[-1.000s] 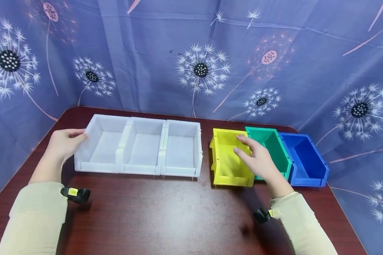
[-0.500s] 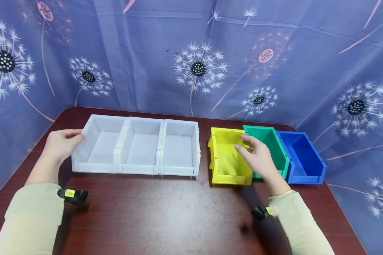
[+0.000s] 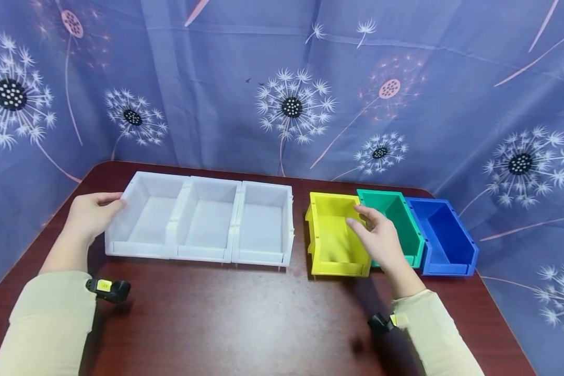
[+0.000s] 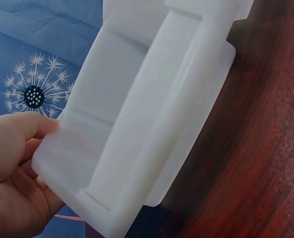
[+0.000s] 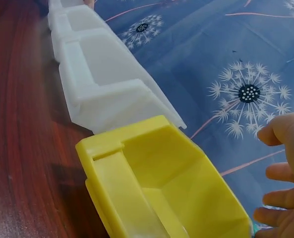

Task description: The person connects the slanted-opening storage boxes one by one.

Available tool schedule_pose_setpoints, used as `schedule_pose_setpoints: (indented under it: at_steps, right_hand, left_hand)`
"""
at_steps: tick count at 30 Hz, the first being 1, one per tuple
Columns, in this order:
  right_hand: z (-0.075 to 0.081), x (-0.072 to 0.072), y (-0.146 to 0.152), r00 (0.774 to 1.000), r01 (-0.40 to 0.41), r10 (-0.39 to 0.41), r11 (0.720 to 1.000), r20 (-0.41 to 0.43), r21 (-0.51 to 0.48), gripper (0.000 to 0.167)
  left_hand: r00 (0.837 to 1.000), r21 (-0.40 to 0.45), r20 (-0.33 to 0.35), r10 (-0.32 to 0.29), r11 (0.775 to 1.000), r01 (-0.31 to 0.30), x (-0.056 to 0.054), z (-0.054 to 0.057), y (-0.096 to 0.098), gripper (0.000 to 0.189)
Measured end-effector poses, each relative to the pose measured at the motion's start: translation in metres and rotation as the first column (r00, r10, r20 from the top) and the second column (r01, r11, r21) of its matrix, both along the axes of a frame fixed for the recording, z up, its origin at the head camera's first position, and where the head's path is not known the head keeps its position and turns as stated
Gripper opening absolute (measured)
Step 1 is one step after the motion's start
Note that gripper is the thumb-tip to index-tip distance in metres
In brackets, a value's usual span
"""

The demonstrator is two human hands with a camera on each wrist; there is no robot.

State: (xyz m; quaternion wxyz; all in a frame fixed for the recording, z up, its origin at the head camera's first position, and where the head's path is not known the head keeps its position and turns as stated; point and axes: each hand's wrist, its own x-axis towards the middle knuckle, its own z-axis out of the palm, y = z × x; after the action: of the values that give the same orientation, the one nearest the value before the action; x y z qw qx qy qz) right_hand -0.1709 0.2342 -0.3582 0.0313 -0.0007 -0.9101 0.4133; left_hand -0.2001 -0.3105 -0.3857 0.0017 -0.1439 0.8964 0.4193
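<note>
Three white plastic storage bins stand in a joined row at the left of the table in the head view. My left hand (image 3: 91,214) grips the outer side wall of the leftmost white bin (image 3: 155,216); in the left wrist view the thumb (image 4: 40,124) lies at its rim and the fingers are outside the wall. The middle white bin (image 3: 209,219) and the right white bin (image 3: 263,222) follow. Over the border of a yellow bin (image 3: 333,235) and a green bin (image 3: 395,211), my right hand (image 3: 380,235) holds nothing, its fingers loosely bent.
A blue bin (image 3: 444,230) stands against the green one at the far right. A gap of bare table (image 3: 301,230) separates the white row from the yellow bin. Behind the table (image 3: 244,324) hangs a blue curtain (image 3: 225,94) with dandelion prints.
My right hand has shifted slightly right relative to the yellow bin. The left hand keeps its place on the white bin, and the head view has tilted a little.
</note>
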Motion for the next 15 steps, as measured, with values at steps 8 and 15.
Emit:
schedule_pose_setpoints:
  at_steps: [8,15]
  right_hand:
    - [-0.004,-0.005,-0.007,1.0,0.02,-0.019,1.0,0.025,-0.021,0.061]
    - [-0.009,-0.012,-0.011,0.999,0.043,-0.039,0.991,0.036,-0.129,0.06]
  left_hand:
    - [1.0,0.006,0.012,-0.003,1.0,0.003,0.001,0.0,0.001,0.057]
    - [1.0,-0.006,0.006,0.004,1.0,-0.004,0.002,0.001,0.0,0.056]
